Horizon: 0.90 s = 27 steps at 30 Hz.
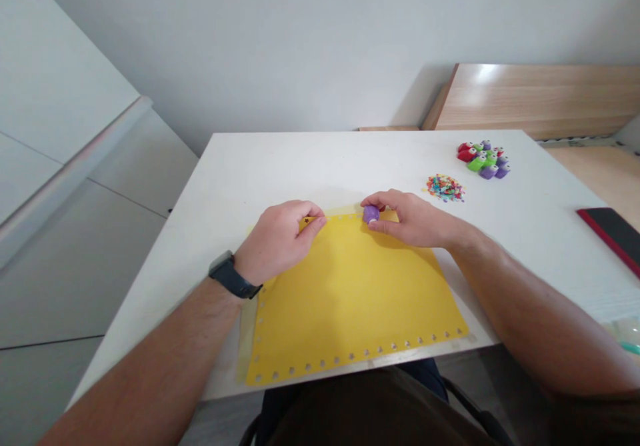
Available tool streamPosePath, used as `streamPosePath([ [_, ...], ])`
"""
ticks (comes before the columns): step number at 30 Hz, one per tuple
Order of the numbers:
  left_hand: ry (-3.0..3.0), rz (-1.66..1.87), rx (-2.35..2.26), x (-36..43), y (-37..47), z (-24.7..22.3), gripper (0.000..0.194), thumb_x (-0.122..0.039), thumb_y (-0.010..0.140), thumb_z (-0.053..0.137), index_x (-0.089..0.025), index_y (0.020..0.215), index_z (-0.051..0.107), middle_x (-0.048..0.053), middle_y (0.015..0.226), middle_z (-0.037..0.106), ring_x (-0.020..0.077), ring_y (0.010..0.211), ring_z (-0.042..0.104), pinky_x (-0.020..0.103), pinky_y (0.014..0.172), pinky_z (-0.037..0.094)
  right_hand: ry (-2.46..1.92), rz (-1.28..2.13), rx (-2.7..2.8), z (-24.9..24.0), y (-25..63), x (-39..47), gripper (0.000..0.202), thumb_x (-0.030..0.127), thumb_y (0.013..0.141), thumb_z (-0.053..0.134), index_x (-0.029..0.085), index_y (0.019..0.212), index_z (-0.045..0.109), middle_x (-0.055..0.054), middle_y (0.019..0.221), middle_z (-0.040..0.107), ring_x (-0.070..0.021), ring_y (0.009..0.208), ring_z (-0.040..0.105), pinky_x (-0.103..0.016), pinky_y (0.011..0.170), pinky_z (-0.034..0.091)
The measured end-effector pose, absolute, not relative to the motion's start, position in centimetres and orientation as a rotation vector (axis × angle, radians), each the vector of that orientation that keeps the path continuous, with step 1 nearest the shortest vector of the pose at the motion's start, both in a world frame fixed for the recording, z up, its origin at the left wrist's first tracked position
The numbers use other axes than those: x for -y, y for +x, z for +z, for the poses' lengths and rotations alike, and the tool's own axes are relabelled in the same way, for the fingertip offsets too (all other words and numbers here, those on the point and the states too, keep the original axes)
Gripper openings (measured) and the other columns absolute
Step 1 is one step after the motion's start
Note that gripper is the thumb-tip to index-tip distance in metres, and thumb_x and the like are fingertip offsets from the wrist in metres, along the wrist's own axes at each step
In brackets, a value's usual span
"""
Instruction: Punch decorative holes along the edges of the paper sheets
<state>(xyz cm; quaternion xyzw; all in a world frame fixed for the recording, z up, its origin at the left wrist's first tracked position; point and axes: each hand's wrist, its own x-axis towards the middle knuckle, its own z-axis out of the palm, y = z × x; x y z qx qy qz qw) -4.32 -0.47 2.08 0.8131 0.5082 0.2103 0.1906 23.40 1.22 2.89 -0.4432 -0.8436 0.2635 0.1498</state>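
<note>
A yellow sheet of paper (360,293) lies on the table before me, with small shaped holes punched along its near and left edges. My left hand (285,236), a dark watch on its wrist, pinches the sheet's far edge towards the left. A small star-shaped hole shows beside those fingertips. Between the thumb and fingers of my right hand (407,218) is a purple craft punch (371,215), set at the far edge of the paper. Whether the paper sits inside the punch's slot is hard to make out. A pale translucent border (246,339) shows around the sheet.
Colourful paper confetti (445,188) is heaped right of my right hand. Behind it stand several red, green and purple craft punches (484,159). A dark object with a red edge (613,233) lies at the right. The white table (300,166) reaches back towards the wall.
</note>
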Motion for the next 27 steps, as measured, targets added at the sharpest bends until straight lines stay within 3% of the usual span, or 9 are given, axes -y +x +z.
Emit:
streamPosePath([
  [8, 2.286, 0.598, -1.425, 0.46, -4.32, 2.01, 0.022, -0.036, 0.096, 0.054, -0.021, 0.096, 0.071, 0.001, 0.098, 0.075, 0.0185, 0.088, 0.066, 0.030, 0.078, 0.045, -1.253, 0.803, 2.440, 3.20, 23.14, -1.09, 0.022, 0.027, 0.089, 0.063, 0.020, 0.108, 0.068, -0.005, 0.103, 0.074, -0.0202, 0.097, 0.067, -0.033, 0.091, 0.049],
  [27, 2.281, 0.611, -1.421, 0.43, -4.23, 2.00, 0.024, -0.037, 0.096, 0.052, -0.021, 0.096, 0.071, 0.003, 0.098, 0.075, 0.0201, 0.089, 0.067, 0.031, 0.080, 0.046, -1.284, 0.833, 2.402, 3.01, 23.09, -1.03, 0.022, 0.026, 0.087, 0.064, 0.021, 0.107, 0.068, -0.004, 0.104, 0.075, -0.0196, 0.097, 0.067, -0.032, 0.089, 0.048],
])
